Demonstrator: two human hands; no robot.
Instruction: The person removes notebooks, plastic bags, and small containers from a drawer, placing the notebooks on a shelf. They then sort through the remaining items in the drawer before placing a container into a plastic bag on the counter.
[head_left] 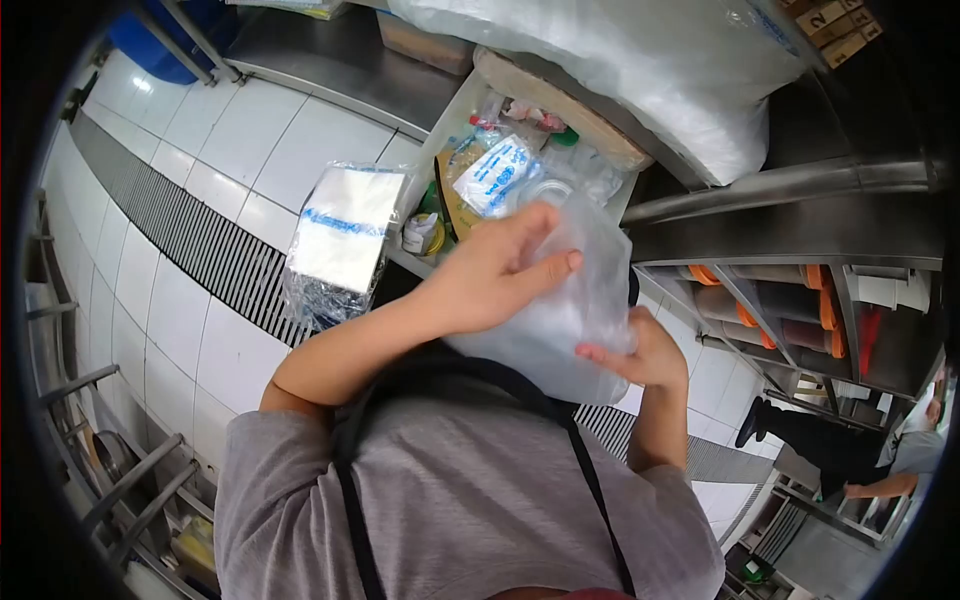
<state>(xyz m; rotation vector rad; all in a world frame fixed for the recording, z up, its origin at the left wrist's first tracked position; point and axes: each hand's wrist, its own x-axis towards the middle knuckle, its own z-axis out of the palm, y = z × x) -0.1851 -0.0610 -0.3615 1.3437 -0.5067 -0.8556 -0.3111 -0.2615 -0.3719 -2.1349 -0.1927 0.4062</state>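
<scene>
Head camera is showing both hands holding a clear plastic bag [560, 320]. The left hand [485, 275] is curling over its top and the right hand [640, 358] is pinching its side, likely because the bag is floppy. A wrapped white pack [340, 235] is sitting left of the bag, and a full white box [442, 118] is sitting behind it.

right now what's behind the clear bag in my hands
Beyond the clear bag, held by the left hand and right hand, a bin of packets shows, including a blue-printed packet. The bag hides the bin's near part and whatever lies below.
</scene>
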